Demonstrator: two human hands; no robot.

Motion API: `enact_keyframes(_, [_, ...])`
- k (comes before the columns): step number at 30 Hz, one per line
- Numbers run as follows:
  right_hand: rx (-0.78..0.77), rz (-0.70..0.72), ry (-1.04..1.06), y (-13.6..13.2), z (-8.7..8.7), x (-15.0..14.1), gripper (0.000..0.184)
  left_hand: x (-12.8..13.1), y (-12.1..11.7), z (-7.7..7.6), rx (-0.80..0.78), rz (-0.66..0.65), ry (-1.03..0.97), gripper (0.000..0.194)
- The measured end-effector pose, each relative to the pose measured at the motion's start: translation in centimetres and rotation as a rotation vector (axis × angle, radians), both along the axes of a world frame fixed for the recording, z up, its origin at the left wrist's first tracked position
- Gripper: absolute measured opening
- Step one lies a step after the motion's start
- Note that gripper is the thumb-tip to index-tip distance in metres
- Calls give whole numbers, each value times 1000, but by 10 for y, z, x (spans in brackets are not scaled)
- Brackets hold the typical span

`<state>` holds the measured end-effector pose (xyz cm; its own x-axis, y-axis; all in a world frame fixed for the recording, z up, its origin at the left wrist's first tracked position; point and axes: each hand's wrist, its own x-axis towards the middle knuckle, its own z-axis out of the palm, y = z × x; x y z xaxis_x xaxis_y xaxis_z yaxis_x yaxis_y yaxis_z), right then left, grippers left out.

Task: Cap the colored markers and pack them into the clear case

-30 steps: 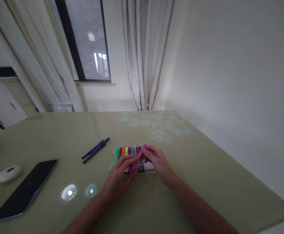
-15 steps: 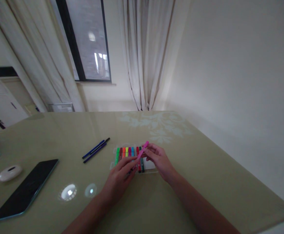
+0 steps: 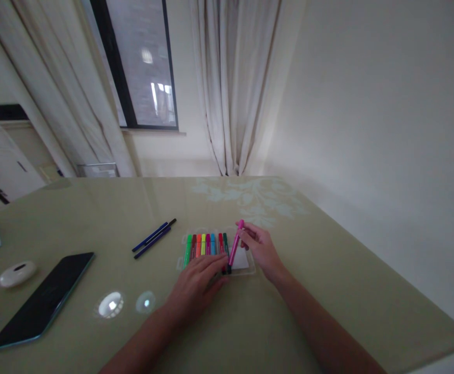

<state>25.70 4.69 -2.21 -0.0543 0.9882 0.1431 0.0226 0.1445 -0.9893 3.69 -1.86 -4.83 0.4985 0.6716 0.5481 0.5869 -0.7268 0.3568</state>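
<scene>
Pink pen [image 3: 235,246] sits in the right hand [image 3: 261,248], pinched near its top end between the thumb and fingers. It is tilted, with its top end up by the hand and its lower tip pointing down and a bit toward the person. That tip is right at the case [image 3: 250,270], at the bare spot on the right side of the row of pens [image 3: 205,245]. The pen's long side runs almost the same way as the pens in the row, just leaning a little.

The left hand [image 3: 199,283] lies flat and spread on the near edge of the case, with its fingers on the ends of the pens. It holds nothing. The right hand is the one nearer the bare spot.

The pens in the row are green, brown, orange, yellow, purple, blue, red and dark green, side by side.

Farther left on the table [image 3: 328,291], two dark blue pens [image 3: 154,238] lie together, well apart from the case. A black tablet [image 3: 42,299] and a small white oval thing [image 3: 17,274] lie near the left edge
</scene>
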Motion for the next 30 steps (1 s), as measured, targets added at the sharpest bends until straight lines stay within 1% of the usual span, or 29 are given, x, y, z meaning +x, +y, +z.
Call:
enact_keyframes(2, [30, -29, -107, 7, -4, 8, 39, 2, -1, -1, -17, -21, 114, 45])
enact_keyframes(4, [39, -19, -207, 11, -9, 13, 33, 3, -2, -3, -39, -25, 188, 45])
enact_keyframes(7, [44, 6, -305, 11, -17, 8, 32, 6, -2, -5, -58, 2, 223, 41])
enact_keyframes(9, [64, -15, -364, 9, -20, 1, 35, 6, -2, -7, -54, 13, 223, 44])
enact_keyframes(11, [97, -46, -441, 7, -21, -5, 36, 7, -2, -8, -46, 18, 236, 49])
enact_keyframes(12, [119, -49, -491, 7, -21, -7, 33, 8, -3, -9, -39, 21, 247, 51])
enact_keyframes(15, [222, -27, -651, 5, -17, -9, 15, 9, -3, -8, -24, 23, 292, 51])
enact_keyframes(17, [288, -14, -731, 4, -13, -7, 9, 9, -3, -8, -23, 21, 316, 52])
enact_keyframes(19, [304, 2, -770, 2, -10, -4, 11, 9, -3, -7, -31, 23, 335, 53])
enact_keyframes(22, [271, 29, -789, -1, -8, 0, 14, 11, -4, -5, -44, 25, 352, 54])
enact_keyframes(27, [230, 48, -796, -2, -11, 6, 8, 17, -8, -1, -50, 60, 325, 48])
enact_keyframes(30, [222, 48, -764, -1, -13, 8, 5, 16, -6, -1, -25, 25, 303, 45])
